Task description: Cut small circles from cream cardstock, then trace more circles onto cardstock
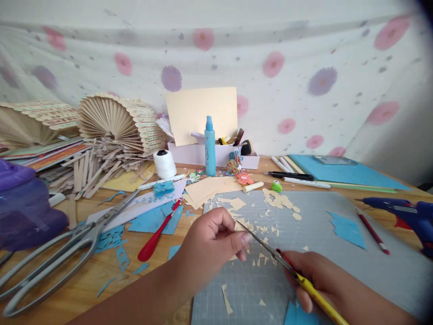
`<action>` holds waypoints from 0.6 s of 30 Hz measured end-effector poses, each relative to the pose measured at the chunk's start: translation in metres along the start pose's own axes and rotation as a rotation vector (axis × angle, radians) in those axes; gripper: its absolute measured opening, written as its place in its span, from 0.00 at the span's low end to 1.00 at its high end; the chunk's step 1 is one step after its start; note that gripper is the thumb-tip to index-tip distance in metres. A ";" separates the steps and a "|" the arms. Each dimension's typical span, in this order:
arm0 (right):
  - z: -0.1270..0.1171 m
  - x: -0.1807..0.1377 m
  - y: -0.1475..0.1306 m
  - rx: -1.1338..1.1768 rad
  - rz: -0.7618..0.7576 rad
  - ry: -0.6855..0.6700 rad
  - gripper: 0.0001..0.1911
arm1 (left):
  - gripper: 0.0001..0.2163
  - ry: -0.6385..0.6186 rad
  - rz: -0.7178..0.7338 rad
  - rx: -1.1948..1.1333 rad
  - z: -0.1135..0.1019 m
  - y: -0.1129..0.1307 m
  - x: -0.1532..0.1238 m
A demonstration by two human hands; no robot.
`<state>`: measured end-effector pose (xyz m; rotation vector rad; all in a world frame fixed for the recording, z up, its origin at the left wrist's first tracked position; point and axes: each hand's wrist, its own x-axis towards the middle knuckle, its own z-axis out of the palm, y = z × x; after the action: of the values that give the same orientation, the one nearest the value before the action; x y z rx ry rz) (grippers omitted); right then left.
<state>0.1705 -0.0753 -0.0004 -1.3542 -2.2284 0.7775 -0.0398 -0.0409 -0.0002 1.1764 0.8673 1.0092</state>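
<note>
My right hand (314, 271) is wrapped round the handles of a pair of scissors (270, 250) with yellow and red on them. The narrow blades point up and left and look nearly closed. At their tips is my left hand (216, 234), thumb and fingers pinched together; whatever they hold, if anything, is hidden. Beneath both hands lies a grey cutting mat (243, 293), strewn with cream paper scraps (227, 300). A pile of cream paper rounds (279, 199) sits farther back on the mat. Blue paper (299, 313) shows below my right hand.
Large metal shears (84, 243) and a red-handled tool (155, 239) lie at left, beside blue scraps. A blue spray bottle (210, 149) and a white thread spool (164, 164) stand behind. To the right are a blue glue gun (402, 207) and a dark red pencil (374, 232).
</note>
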 end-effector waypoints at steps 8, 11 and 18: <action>-0.002 0.004 -0.001 0.102 0.056 -0.158 0.05 | 0.11 0.002 0.034 0.056 -0.002 -0.003 0.001; -0.003 0.000 0.003 0.056 -0.001 -0.131 0.04 | 0.07 0.000 0.047 0.077 -0.004 -0.005 0.003; -0.010 -0.005 -0.004 -0.010 -0.032 -0.117 0.08 | 0.06 -0.009 0.042 0.115 -0.003 -0.001 0.003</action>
<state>0.1760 -0.0789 0.0098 -1.3051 -2.3408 0.8554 -0.0414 -0.0371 -0.0016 1.3007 0.9064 0.9978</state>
